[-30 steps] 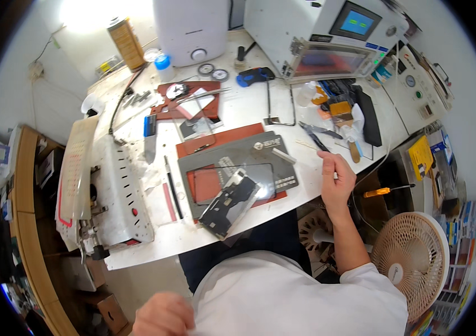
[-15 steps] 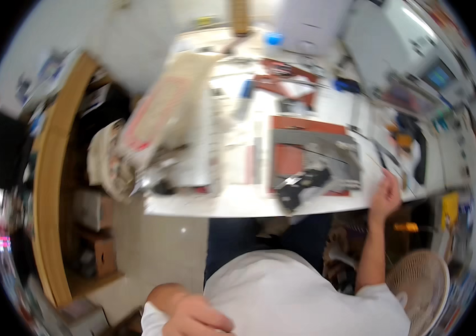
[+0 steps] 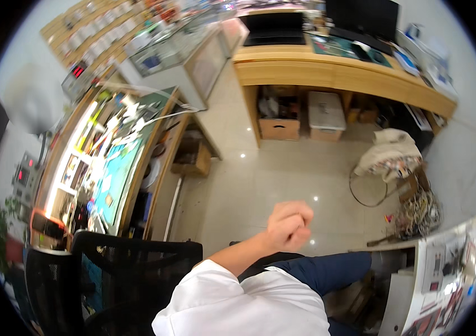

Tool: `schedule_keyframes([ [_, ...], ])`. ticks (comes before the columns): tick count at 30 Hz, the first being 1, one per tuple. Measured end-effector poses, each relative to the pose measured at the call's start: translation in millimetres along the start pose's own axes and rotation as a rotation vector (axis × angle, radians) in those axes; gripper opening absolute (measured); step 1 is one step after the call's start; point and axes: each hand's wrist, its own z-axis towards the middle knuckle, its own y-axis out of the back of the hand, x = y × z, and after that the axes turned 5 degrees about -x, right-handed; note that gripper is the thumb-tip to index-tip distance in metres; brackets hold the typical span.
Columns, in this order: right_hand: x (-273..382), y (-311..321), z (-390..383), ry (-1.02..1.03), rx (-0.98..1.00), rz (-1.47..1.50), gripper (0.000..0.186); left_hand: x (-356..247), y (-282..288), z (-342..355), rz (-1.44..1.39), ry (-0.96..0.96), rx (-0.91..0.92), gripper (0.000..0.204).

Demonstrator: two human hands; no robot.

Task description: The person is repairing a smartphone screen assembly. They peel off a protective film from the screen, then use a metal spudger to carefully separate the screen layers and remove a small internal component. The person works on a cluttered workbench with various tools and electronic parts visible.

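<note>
Black mesh stretched on a dark frame makes up the tall chair back point(image 3: 140, 274) at the person's left, the thing closest to the bare left hand point(image 3: 289, 227), though the two are apart. From where I stand, that left hand hangs over the pale, glossy tiled floor point(image 3: 238, 185), fingers curled into a loose fist. Nothing shows in its grip, but the inside of the palm is turned from view. The right hand is out of sight, so I cannot tell how it is held.

I'd judge the mesh to be springy and light, the frame stiff and hard to damage; the top rim looks the surest place to take hold, and the whole chair would be heavier than its back suggests.

Its lower part is lost in the dark bottom edge. On the white counter point(image 3: 420, 305) at lower right, small parts crowd together, squeezed by the lens and hard to make out. The tangled cable heap point(image 3: 421, 215) beyond blurs into one mass.
</note>
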Motion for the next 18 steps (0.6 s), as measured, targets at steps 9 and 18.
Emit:
schedule_keyframes([
  [9,248.7,-58.5,-29.0,0.039,0.436,0.359,0.037,32.7,203.5,12.6,0.905,0.198,-0.360,0.011],
  [18,410.0,-104.6,-89.8,0.233,0.985,0.816,0.027,14.5,351.3,-40.9,1.181,0.435,-0.609,0.016],
])
